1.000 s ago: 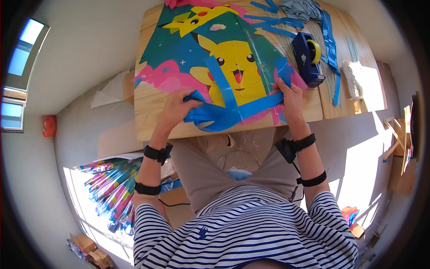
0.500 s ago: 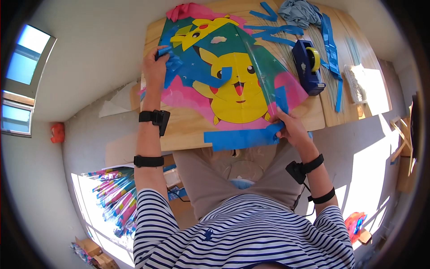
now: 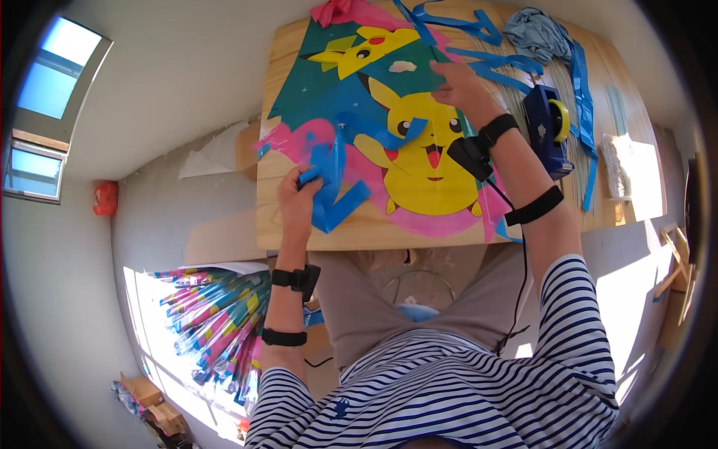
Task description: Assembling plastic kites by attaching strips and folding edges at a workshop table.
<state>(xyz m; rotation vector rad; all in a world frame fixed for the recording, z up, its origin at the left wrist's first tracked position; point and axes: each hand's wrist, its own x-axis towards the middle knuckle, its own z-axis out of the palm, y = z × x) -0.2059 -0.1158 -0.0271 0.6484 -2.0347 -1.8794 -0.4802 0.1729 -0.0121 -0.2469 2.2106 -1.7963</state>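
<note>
A kite sheet (image 3: 434,183) printed with yellow cartoon figures on green and pink lies on the wooden table. Close to the table's front left, my left hand (image 3: 298,196) is closed on a blue ribbon (image 3: 329,198), whose loops hang over the sheet and bare wood. My right hand (image 3: 462,90) reaches over the upper right part of the sheet. Its fingers are drawn together; what they pinch, if anything, I cannot make out. Another stretch of blue ribbon (image 3: 419,21) runs just beyond it. Part of the sheet's right side is hidden under my right forearm.
On the table's right stand a blue tape dispenser (image 3: 544,135) with yellow tape and a crumpled grey-blue cloth (image 3: 537,36). Thin rods and a clear packet (image 3: 618,166) lie near them. Wrapped colourful kites (image 3: 217,322) are piled below the table at left.
My right hand has left the ribbon at the front edge and moved up over the sheet. My left hand has come down towards the front with its ribbon. The view has shifted slightly.
</note>
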